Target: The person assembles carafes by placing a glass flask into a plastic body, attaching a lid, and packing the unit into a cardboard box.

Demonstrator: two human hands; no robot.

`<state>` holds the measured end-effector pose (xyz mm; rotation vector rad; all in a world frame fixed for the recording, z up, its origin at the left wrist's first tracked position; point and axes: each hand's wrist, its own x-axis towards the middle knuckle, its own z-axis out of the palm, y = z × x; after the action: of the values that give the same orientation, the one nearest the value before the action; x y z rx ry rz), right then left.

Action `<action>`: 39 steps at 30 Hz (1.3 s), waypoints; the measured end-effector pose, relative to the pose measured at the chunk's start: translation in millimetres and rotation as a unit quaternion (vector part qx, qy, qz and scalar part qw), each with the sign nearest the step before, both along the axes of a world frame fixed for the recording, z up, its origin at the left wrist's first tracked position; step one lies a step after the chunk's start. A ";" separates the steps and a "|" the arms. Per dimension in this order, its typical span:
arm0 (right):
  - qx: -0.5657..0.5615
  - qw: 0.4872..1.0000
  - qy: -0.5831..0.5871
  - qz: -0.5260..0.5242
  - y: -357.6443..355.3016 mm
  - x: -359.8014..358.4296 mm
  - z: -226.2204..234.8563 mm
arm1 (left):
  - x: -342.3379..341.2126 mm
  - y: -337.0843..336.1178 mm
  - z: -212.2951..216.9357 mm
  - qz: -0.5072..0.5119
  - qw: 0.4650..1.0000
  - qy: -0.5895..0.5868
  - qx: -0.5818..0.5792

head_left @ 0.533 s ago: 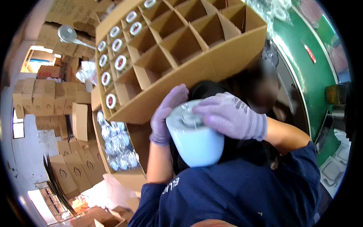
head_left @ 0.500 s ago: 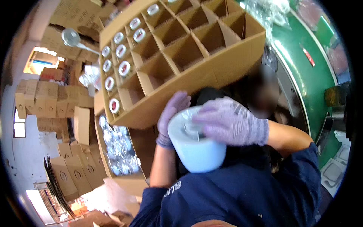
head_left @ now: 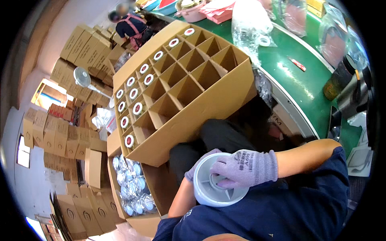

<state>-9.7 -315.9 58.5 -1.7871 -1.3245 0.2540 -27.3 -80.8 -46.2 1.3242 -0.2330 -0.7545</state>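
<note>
Both my hands are on the round white plastic cup-shaped piece low in the middle of the frame, right in front of my dark blue top. My right hand, in a grey-purple knit glove, lies across its open face, fingers curled over the rim and closed down on it, thumb dipping into the ribbed inside. My left hand sits behind it on the left side, mostly hidden, only a few gloved fingertips showing against the white wall, so it looks wrapped around the back of the piece but I cannot tell how firmly it grips.

Just above my hands, filling the centre, the big brown cardboard box with a divider grid tilts toward me. Its left-hand columns of cells hold small round white-and-red capped items, the cells to the right stand open. Below it at lower left, a second open cardboard carton is packed with shiny clear-wrapped pieces.

On the right, the green tabletop curves away, carrying crumpled clear plastic bags at the top and a small red flat object. Stacked brown cartons pile up along the left edge, a white standing fan among them, and another person in a dark top bends at upper left
</note>
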 end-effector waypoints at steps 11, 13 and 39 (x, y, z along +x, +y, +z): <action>0.004 0.995 -0.098 -0.019 11.7 1.1 -13.1 | -49.3 26.7 -7.5 0.360 0.924 -0.040 0.121; -0.014 0.998 -0.053 0.013 13.2 13.9 -21.6 | -53.2 50.4 -52.8 0.398 0.915 -0.011 0.071; 0.022 0.926 0.133 -0.351 -26.0 120.8 -132.7 | -255.2 307.7 -186.4 0.406 0.554 0.237 0.687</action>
<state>111.0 -341.9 -74.2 -1.9830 -0.4422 0.0613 -282.5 227.0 -232.6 2.2600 1.6920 -0.3196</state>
